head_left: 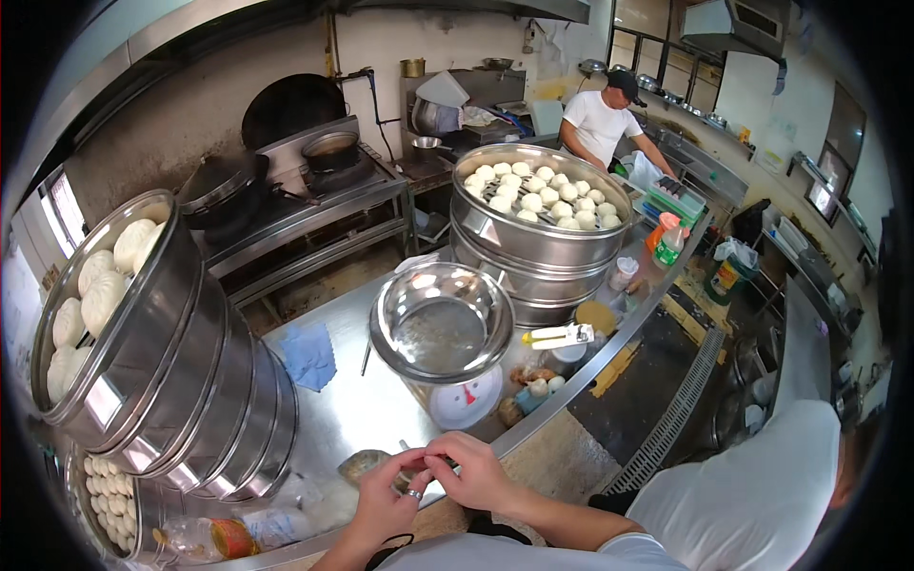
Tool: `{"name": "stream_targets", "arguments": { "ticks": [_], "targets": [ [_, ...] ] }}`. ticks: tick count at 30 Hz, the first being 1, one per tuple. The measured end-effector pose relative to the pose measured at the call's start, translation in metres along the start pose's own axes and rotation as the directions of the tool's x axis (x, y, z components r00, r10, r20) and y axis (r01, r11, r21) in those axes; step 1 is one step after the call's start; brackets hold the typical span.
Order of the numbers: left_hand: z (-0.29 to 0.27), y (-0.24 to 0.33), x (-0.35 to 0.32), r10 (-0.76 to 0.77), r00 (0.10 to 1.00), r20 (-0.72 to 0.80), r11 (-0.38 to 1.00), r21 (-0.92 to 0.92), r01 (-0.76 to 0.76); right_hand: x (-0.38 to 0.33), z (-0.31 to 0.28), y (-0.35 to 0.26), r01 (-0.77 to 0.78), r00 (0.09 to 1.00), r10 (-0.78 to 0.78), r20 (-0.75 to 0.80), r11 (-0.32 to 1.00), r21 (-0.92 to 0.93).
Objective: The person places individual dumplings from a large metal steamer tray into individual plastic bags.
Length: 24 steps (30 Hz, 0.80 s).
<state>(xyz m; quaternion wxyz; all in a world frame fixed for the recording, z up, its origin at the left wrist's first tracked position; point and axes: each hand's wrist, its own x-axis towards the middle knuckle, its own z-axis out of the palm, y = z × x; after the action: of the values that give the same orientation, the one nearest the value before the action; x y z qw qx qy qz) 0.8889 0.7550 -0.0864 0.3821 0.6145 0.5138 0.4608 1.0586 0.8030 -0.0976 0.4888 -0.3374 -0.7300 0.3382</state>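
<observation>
My left hand (390, 497), with a ring on one finger, and my right hand (473, 470) meet over the front edge of the steel table (371, 416). The fingers of both are closed, fingertips together. Anything between them is too small or hidden to make out. Just beyond my left hand lies a small shallow metal dish (360, 465). Farther back, a wide steel bowl (441, 322) sits on a kitchen scale (465, 398) with a white dial and red needle. No contents show in the bowl.
At left rises a tall steamer stack (181, 381) of large buns; behind the bowl stands another steamer (543, 249) with small round buns. A blue cloth (307, 356) and plastic bottles (233, 536) lie about. One person (602, 124) works at the back; another (752, 495) is close at right.
</observation>
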Motion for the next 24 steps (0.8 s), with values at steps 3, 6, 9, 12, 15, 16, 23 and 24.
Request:
{"name": "stream_targets", "arguments": {
  "ticks": [3, 6, 9, 12, 15, 16, 23, 24],
  "targets": [
    [0.035, 0.016, 0.032, 0.015, 0.999, 0.041, 0.999, 0.047, -0.017, 0.007, -0.038, 0.022, -0.018, 0.999, 0.019, -0.049, 1.000, 0.020],
    [0.059, 0.025, 0.054, 0.004, 0.998, 0.065, 0.999, 0.050, -0.007, 0.012, -0.063, 0.040, -0.051, 0.995, 0.056, -0.077, 0.997, 0.061],
    [0.072, 0.027, 0.066, -0.022, 0.998, 0.061, 0.995, 0.103, 0.016, 0.017, -0.076, 0.051, -0.050, 0.996, 0.055, -0.075, 0.997, 0.059],
    [0.077, 0.027, 0.072, -0.042, 0.998, 0.044, 0.991, 0.127, 0.036, 0.022, -0.082, 0.060, -0.049, 0.998, 0.052, -0.035, 0.995, 0.086],
    [0.079, 0.018, 0.072, -0.039, 0.999, -0.009, 0.993, 0.110, 0.040, 0.028, -0.081, 0.070, -0.015, 1.000, 0.015, -0.007, 0.997, 0.080],
    [0.080, 0.017, 0.072, -0.041, 0.999, -0.014, 0.993, 0.112, 0.042, 0.031, -0.081, 0.070, -0.013, 1.000, 0.014, -0.002, 0.996, 0.084],
    [0.079, 0.011, 0.070, -0.027, 0.995, -0.099, 0.991, 0.130, 0.040, 0.037, -0.076, 0.071, -0.027, 0.999, 0.021, 0.048, 0.990, 0.140],
    [0.078, 0.012, 0.070, -0.028, 0.995, -0.101, 0.991, 0.131, 0.041, 0.037, -0.076, 0.071, -0.031, 0.998, 0.023, 0.057, 0.988, 0.149]
  ]
}}
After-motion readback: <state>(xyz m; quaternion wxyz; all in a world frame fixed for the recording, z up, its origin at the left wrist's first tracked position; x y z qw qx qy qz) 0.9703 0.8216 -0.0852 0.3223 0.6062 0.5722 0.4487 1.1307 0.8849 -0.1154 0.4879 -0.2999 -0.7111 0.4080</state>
